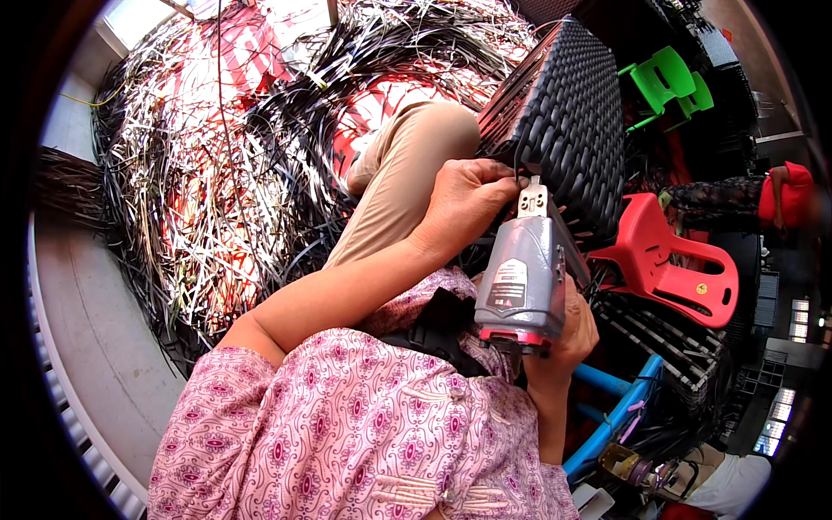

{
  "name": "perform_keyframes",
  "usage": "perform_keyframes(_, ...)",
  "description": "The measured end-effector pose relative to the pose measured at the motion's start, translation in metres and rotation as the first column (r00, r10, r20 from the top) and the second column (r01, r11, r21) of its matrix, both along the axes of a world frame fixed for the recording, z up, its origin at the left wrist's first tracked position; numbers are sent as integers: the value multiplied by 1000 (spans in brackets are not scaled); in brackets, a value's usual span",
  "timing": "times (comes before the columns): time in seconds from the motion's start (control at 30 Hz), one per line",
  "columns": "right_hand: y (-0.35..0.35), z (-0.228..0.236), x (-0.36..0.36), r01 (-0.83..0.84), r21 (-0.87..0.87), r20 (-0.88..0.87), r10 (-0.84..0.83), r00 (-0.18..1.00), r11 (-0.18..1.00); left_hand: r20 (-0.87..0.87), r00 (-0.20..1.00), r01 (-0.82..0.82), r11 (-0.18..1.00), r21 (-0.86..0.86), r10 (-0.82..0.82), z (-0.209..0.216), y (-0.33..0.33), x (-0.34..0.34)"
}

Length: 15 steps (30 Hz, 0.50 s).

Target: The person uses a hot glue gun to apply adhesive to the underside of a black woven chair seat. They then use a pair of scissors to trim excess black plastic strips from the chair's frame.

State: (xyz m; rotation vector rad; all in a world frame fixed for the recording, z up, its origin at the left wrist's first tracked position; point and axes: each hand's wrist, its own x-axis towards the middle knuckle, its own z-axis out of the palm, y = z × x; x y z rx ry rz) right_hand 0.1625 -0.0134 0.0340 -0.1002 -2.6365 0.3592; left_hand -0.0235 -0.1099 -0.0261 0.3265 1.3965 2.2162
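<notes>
A grey staple gun (524,273) with a red trim at its rear is gripped in my right hand (576,334), whose fingers are partly hidden behind the tool's body. The metal nose of the gun meets the lower corner of a black woven wicker furniture piece (576,113). Close beside that nose, my left hand (468,198) is closed, thumb and fingers pinching a thin black plastic strip at the corner. Most of the strip is hidden by the fingers. The wicker piece stands tilted against my bent knee (442,139).
A large heap of black and silvery plastic strips (199,182) covers the floor at left. At right are a red plastic chair (667,260), green chairs (663,78) and a blue frame (620,416). Another person's red-sleeved arm (784,195) shows at far right.
</notes>
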Motion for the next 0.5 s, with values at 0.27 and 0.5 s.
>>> perform_keyframes(0.27, -5, -7, -1, 49, 8, -5, -49, 999, 999, -8, 1000, 6, 1000, -9, -6, 1, -1, 0)
perform_keyframes(0.5, -10, -4, -3, 60, 23, 27, -60, 998, 998, -6, 1000, 0, 999, 37, 1, -1, -1, 0)
